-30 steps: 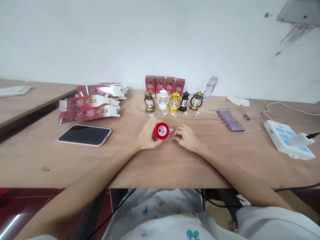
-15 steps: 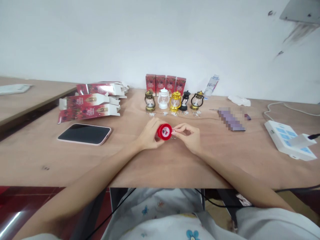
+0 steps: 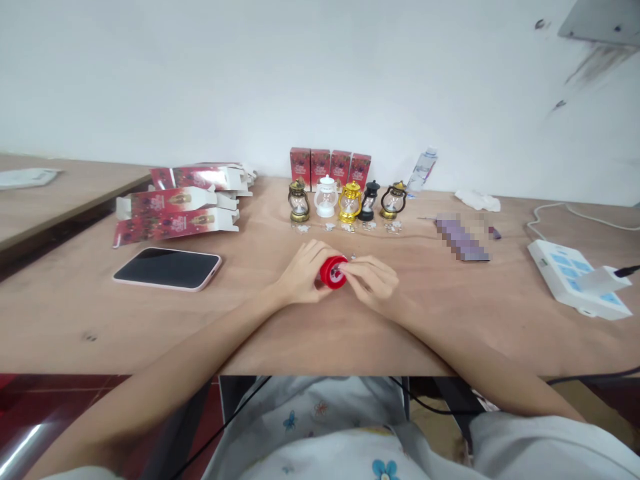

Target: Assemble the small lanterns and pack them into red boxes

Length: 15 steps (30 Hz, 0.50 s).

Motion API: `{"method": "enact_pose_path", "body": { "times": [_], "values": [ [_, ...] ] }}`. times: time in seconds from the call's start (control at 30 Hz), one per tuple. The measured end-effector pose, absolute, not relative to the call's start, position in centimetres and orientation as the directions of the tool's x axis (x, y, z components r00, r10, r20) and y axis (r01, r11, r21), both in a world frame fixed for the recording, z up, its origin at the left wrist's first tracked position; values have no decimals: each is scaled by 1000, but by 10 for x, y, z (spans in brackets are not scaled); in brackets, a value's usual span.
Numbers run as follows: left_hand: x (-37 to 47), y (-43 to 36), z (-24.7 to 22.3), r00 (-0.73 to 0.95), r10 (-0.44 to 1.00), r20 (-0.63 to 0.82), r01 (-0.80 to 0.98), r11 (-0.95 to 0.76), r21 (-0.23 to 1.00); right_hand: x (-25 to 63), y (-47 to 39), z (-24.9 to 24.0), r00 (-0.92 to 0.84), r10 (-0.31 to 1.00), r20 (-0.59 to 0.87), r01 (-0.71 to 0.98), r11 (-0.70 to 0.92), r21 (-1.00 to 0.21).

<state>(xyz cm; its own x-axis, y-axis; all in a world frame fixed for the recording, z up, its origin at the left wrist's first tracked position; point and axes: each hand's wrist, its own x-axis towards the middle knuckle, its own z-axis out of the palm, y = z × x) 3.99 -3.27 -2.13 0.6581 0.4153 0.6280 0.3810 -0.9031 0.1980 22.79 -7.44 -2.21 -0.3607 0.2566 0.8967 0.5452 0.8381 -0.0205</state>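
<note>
Fingers (image 3: 313,263) of left hand (image 3: 300,277) clamped round red lantern (image 3: 333,272), held just above table (image 3: 320,333) at centre. Right hand (image 3: 373,283) fingertips pinched together at lantern's end, on something too small to tell. Lantern judged light, hard plastic, smooth, likely fragile; body best grip. Phone (image 3: 167,269) lay left. Beyond, five lanterns (image 3: 345,201) in row, red boxes (image 3: 330,165) behind; print unreadable.

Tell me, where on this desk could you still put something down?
Bare wood lies along the near table edge, in front of the phone, and between the right hand and the white power strip. It is crowded at the back, around the lantern row and flat cartons, and where the left hand holds the red lantern.
</note>
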Motion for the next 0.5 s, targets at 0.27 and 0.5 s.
{"method": "enact_pose_path", "body": {
  "times": [0.27,0.5],
  "values": [
    [41,-33,-22,659,394,641,373,-911,176,227,-72,-23,-365,241,899,526,850,-15],
    [34,-29,-19,604,447,660,357,-892,278,238,-58,-30,-188,466,865,619,740,-264]
  ]
}}
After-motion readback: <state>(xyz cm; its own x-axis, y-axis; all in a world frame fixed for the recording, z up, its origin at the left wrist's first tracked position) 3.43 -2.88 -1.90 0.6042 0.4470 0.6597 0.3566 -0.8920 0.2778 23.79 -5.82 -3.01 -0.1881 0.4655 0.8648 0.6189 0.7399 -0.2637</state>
